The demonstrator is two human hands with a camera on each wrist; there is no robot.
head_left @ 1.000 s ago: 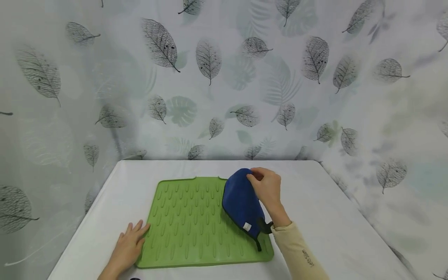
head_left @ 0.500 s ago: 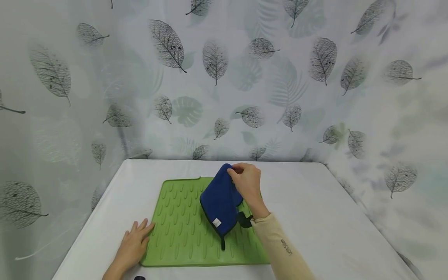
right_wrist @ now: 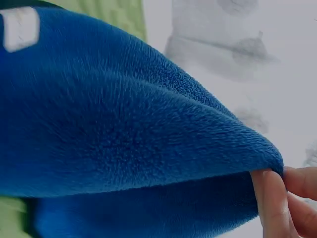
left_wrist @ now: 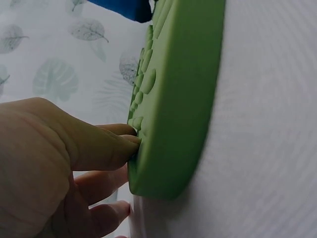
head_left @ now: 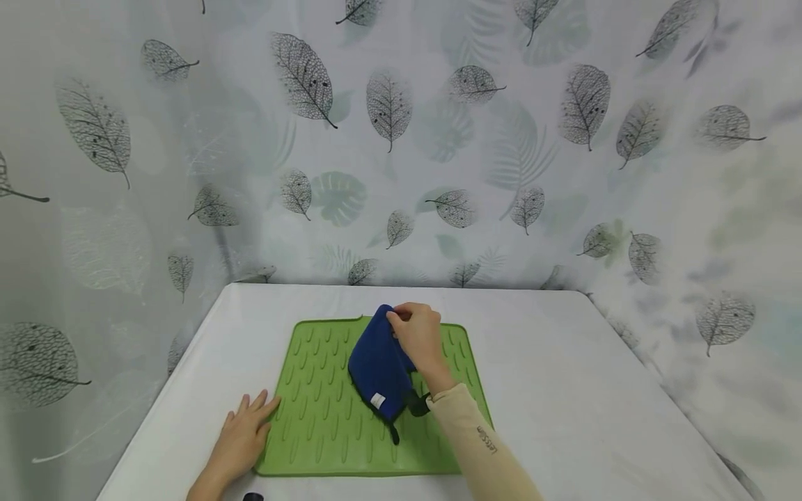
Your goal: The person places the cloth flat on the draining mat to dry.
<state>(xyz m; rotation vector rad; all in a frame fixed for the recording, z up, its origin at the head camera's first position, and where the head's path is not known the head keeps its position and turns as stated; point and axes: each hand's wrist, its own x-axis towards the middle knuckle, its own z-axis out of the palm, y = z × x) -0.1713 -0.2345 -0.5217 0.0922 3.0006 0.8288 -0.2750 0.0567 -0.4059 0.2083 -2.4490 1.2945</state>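
Cloth, blue plush, hangs over ridged green mat, between bench left and right edges; right hand fingers pinch top only, could slip; left hand fingers apart at mat edge, mat might skid if cloth drags

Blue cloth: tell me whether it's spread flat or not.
Not spread flat: the right hand pinches the blue cloth near its top, and it hangs in folds.
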